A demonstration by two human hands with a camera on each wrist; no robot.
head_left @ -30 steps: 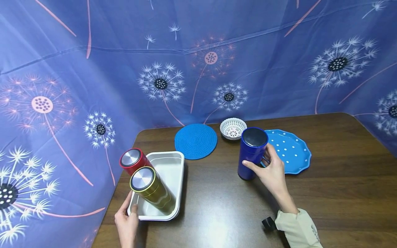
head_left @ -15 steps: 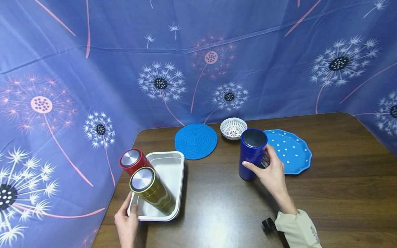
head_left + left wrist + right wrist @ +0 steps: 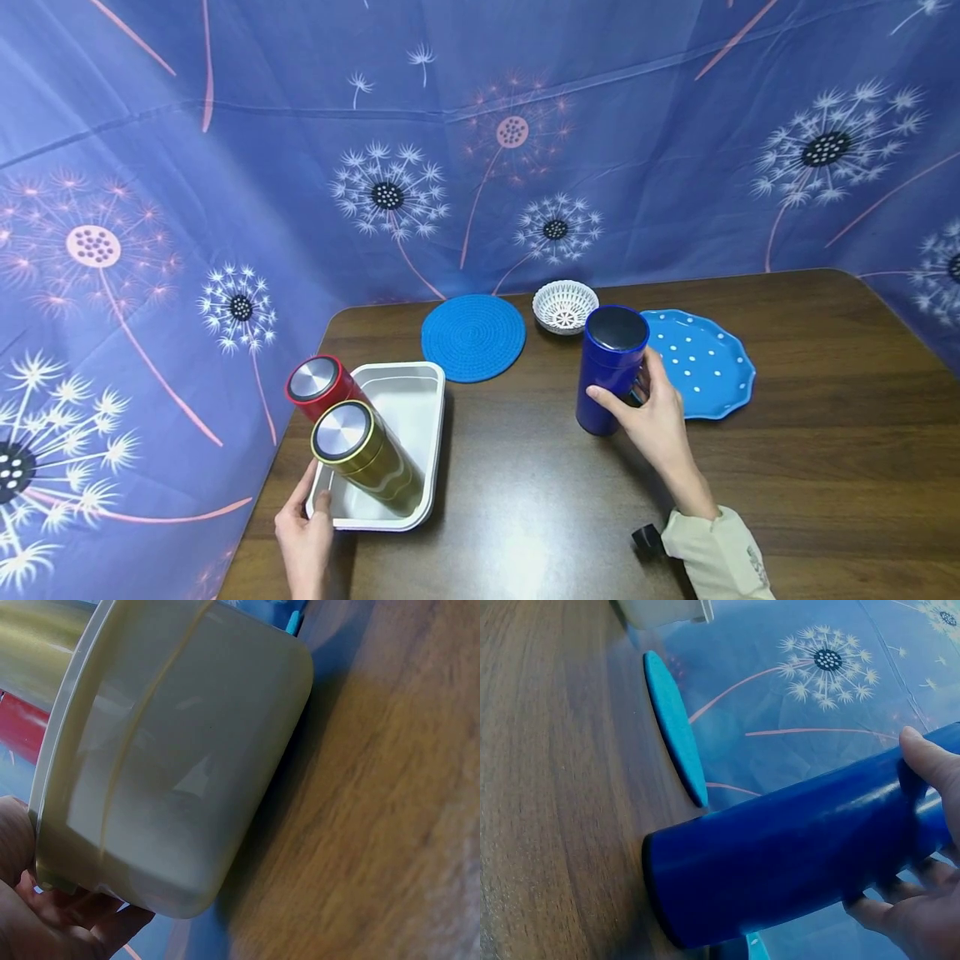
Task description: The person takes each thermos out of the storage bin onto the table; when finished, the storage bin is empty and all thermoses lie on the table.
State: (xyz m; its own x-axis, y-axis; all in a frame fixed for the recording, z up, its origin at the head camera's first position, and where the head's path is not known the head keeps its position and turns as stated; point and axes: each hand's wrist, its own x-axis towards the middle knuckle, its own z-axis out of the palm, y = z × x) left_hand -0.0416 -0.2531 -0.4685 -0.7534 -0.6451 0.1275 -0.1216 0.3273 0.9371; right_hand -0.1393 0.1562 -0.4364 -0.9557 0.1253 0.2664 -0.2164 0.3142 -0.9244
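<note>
My right hand (image 3: 654, 417) grips a blue thermos flask (image 3: 603, 379) with a black lid, thumb on the near side and fingers round the far side. It stands upright, its base at the table in the right wrist view. My left hand (image 3: 306, 525) holds the near left corner of a white plastic tub (image 3: 433, 450), thumb over the rim and fingers under it outside. Inside the tub stand a gold thermos flask (image 3: 375, 462) and a red thermos flask (image 3: 321, 387), both with silver-topped lids. The gold flask partly hides the red one.
A round blue woven mat (image 3: 472, 337) lies behind the tub. Near the back edge sits a white openwork bowl (image 3: 564, 307). A blue polka-dot plate (image 3: 705, 367) is right of the blue flask, partly behind my right hand. A patterned cloth (image 3: 637, 150) hangs behind the table.
Both hands keep their holds, and the flasks and tub stay in place. The whole head view shifts very slightly.
</note>
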